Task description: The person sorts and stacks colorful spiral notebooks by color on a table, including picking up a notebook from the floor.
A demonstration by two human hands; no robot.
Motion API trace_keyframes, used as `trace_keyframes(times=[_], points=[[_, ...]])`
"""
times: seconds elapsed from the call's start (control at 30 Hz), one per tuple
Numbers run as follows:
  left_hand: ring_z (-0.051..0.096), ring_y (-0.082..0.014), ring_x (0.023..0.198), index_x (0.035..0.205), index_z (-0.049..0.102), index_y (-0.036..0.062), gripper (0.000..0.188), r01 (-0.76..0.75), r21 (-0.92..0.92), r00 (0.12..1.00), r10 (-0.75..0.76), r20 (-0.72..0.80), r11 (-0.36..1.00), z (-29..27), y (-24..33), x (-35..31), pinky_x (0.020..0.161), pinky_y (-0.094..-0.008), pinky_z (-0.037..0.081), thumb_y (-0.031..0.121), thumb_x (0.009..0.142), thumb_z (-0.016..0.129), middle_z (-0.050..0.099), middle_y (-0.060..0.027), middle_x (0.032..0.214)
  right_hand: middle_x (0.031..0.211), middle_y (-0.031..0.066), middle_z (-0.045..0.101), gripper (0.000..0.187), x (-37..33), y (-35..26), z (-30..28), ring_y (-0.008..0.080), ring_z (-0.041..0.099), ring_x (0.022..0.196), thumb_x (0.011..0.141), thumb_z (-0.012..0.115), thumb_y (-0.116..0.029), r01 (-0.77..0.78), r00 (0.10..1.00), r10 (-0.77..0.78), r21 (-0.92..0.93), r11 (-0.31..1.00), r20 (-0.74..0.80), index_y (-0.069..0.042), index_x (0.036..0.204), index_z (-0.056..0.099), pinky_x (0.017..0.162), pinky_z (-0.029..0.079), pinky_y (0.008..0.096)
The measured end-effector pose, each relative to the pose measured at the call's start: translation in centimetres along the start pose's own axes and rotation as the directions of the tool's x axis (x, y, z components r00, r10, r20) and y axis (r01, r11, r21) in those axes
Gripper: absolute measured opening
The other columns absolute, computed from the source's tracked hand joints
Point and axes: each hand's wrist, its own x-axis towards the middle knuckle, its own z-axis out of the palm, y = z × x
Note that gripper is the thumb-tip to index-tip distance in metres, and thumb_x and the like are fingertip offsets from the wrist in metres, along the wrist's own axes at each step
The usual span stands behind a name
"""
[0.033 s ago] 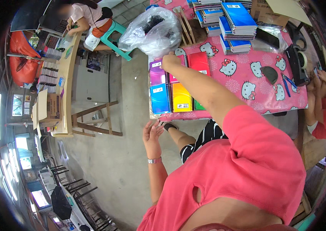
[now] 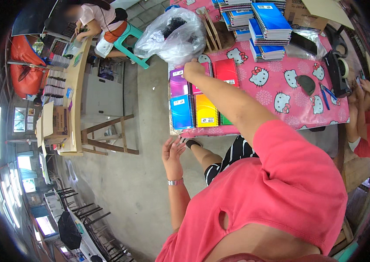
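My right hand (image 2: pixel 194 70) reaches across the table with its fingers curled closed, over the top of a purple spiral notebook (image 2: pixel 178 84) and a pink notebook (image 2: pixel 205 69). What its fingers pinch, if anything, is hidden. In the front row lie a blue notebook (image 2: pixel 181 112), a yellow notebook (image 2: pixel 206 114) and a green notebook (image 2: pixel 225 119), the green one partly covered by my arm. A red notebook (image 2: pixel 225 71) lies at the right of the back row. Off the table's front left edge, my left hand (image 2: pixel 174 150) hangs open and holds nothing.
Stacks of blue spiral notebooks (image 2: pixel 272 19) stand at the back beside a clear plastic bag (image 2: pixel 171 37). Pliers (image 2: pixel 326 95), a dark phone (image 2: pixel 303 43) and a tape dispenser (image 2: pixel 338 74) lie to the right. One person sits far left; another person's arms show at right.
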Motion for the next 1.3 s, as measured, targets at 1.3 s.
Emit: trace_keyframes(times=[1.3], points=[[0.049, -0.0258, 0.119, 0.131, 0.039, 0.0046, 0.039, 0.277, -0.493, 0.957, -0.19, 0.221, 0.825, 4.0, -3.7, 1.4, 0.101, -0.0432, 0.039, 0.022, 0.097, 0.041, 0.049, -0.0125, 0.13, 0.093, 0.0114, 0.064, 0.032, -7.1, 5.4, -12.2, 0.0201, 0.061, 0.085, 0.082, 0.063, -0.005, 0.486, 0.865, -0.458, 0.569, 0.663, -0.205, -0.003, 0.111, 0.049, 0.075, 0.047, 0.0322]])
